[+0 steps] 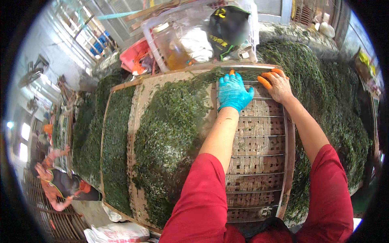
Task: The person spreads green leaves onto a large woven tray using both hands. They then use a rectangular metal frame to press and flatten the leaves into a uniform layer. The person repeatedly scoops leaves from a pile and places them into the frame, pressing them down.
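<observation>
My left hand [234, 92], in a blue glove with an orange tip at one finger, lies palm down at the far end of a metal frame with thin crossbars [258, 136]. Its fingers reach into a strip of dark green plant strands [255, 74], and the thumb points right. Bare but for orange finger covers, my right hand [276, 85] rests at the frame's far right corner, fingers bent and apart over the strands' edge. What lies under the fingertips is hidden. Woven slats [258, 165] show between the crossbars. Left of the frame, a heap of green plant material [173, 127] covers a board [138, 112].
Another green strip [117, 152] lies along the left side. A large green pile [331, 121] stands at the right. Beyond the far edge, a white crate [150, 36] holds a lidded jar [171, 48] and a black bag [217, 33]. Another person [60, 182] works at far left.
</observation>
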### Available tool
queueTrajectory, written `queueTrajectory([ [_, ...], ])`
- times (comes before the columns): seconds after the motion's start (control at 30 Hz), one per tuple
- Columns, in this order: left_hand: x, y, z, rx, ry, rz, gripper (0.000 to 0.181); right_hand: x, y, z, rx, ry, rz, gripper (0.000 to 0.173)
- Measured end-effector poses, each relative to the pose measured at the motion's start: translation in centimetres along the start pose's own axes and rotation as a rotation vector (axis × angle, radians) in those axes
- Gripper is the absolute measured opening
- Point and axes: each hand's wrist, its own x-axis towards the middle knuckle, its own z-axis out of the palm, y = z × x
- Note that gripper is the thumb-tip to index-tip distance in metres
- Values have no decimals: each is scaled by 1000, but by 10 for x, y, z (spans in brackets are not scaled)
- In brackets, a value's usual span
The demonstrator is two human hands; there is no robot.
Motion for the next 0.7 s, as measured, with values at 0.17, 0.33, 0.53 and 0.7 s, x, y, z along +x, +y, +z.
queueTrajectory([
  [0.17, -1, -7, 2, -8, 0, -23, 79, 3, -1, 3, -41, 34, -162, 34],
  [0.33, 2, -3, 5, -27, -44, -27, 79, 5, 15, 9, -68, 40, -221, 29],
  [0.53, 3, -5, 7, -70, -66, -39, 77, 5, 16, 8, 21, 62, -252, 24],
  [0.7, -1, -10, 12, -42, 79, 40, 77, 6, 11, 4, 84, 100, -223, 26],
])
